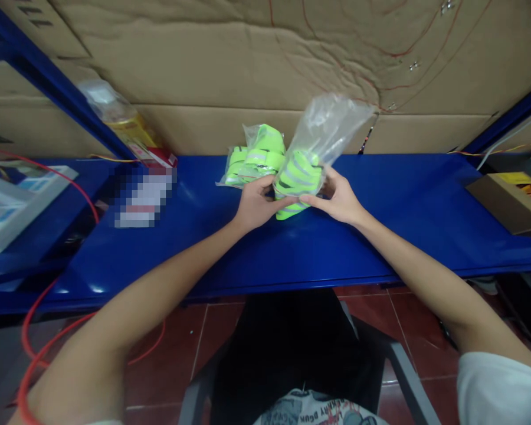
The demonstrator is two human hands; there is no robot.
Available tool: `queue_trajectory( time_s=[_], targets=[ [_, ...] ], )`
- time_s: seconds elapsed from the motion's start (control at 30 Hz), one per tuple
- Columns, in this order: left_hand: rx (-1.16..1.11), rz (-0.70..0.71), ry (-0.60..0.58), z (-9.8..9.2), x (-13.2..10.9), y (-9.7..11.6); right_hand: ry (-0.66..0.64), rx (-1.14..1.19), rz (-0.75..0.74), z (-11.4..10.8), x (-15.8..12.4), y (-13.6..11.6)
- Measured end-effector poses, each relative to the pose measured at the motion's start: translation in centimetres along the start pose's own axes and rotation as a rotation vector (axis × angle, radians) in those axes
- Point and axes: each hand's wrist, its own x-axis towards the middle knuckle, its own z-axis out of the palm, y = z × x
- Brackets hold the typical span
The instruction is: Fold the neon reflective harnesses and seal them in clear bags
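Observation:
A clear plastic bag stands above the blue table, its upper part loose and tilted to the right. Bright yellow-green bands with silver-grey stripes fill its lower part, and some of them stick out below. My left hand grips the bag from the left, thumb laid across the front. From the right, my right hand pinches the bag, its thumb almost meeting the left one. Just behind my left hand lie bagged yellow-green bands of the same sort.
A blue metal table stands against a cardboard wall. A bottle with yellow liquid and a blurred-out paper are on the left. An open cardboard box sits at right. A red hose hangs at lower left.

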Motion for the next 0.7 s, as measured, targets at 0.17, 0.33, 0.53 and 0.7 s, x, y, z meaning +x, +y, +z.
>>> queue_trajectory(
  time_s=[0.17, 0.33, 0.53, 0.7],
  targets=[
    [-0.235, -0.203, 0.056, 0.9, 0.0, 0.6, 0.078, -0.016, -0.02, 0.5, -0.3, -0.1],
    [-0.34, -0.387, 0.068, 0.5, 0.0, 0.8, -0.053, -0.009, -0.043, 0.4, -0.5, -0.3],
    [-0.404, -0.44, 0.072, 0.7, 0.0, 1.2, 0.07, 0.012, -0.015, -0.2, -0.1, -0.3],
    [-0.422, -0.399, 0.079, 1.1, 0.0, 1.2, -0.038, 0.005, -0.007, -1.0, 0.0, -0.5]
  ],
)
